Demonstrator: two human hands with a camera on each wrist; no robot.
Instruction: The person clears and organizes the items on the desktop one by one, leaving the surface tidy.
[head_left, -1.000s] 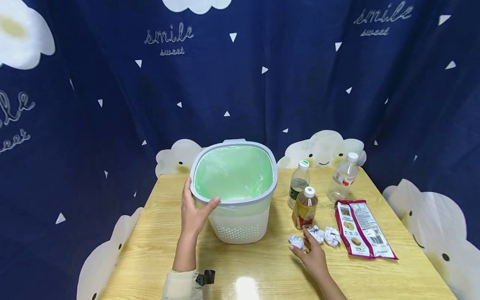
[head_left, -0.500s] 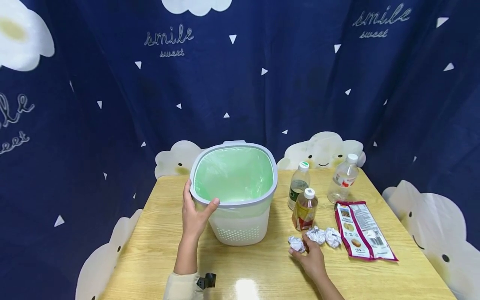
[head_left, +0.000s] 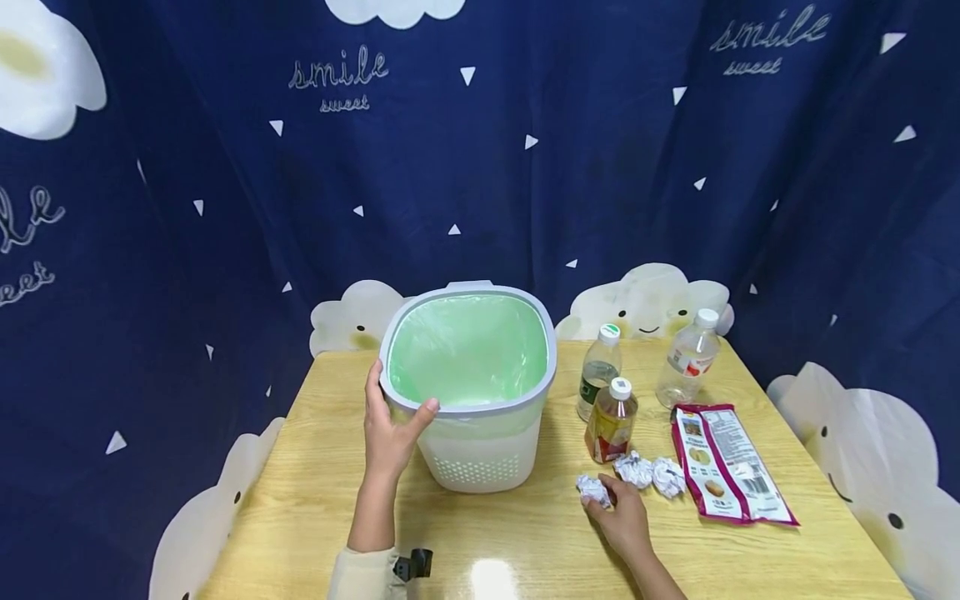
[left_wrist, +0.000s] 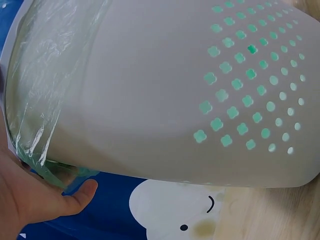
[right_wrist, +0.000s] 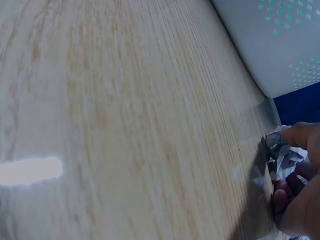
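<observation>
In the head view a white trash bin [head_left: 480, 458] with a grey rim and a green liner bag [head_left: 468, 346] stands on the table. My left hand [head_left: 390, 433] grips its rim at the front left corner, thumb along the front. The left wrist view shows the hand [left_wrist: 45, 195] by the bag's folded edge. To the right, my right hand [head_left: 622, 517] pinches a crumpled paper ball [head_left: 592, 490] between thumb and fingers, low at the tabletop. The right wrist view has this paper ball [right_wrist: 287, 157] under the thumb, partly hidden by the hand.
Two more paper balls [head_left: 667, 477] lie just right of the hand. Behind them stand a brown drink bottle [head_left: 611, 425], a green-capped bottle [head_left: 598, 375] and a clear bottle [head_left: 686, 367]. A flat snack bag [head_left: 731, 467] lies at the right. A blue curtain [head_left: 480, 167] hangs behind the table.
My right hand's fingers have drawn in from beside the other paper balls and now close round the left paper ball. The left hand and bin keep their place.
</observation>
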